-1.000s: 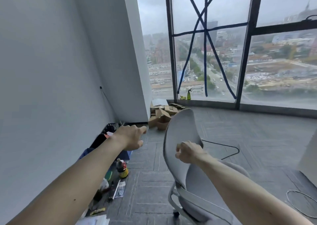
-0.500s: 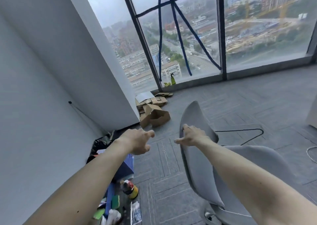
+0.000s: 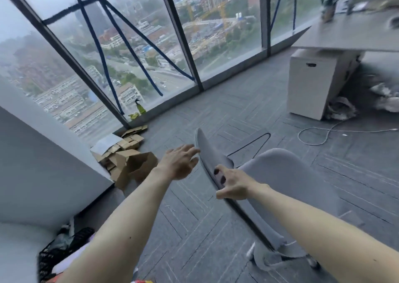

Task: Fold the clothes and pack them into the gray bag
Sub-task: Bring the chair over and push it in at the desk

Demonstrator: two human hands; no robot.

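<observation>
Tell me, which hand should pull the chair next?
Probably the right hand: its fingers curl round the back edge of the chair. The left hand is open beside it, gripping nothing.

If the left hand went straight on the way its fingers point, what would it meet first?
Probably the gray chair's backrest, just past the left hand's straight fingertips, though one view leaves depth unclear.
</observation>
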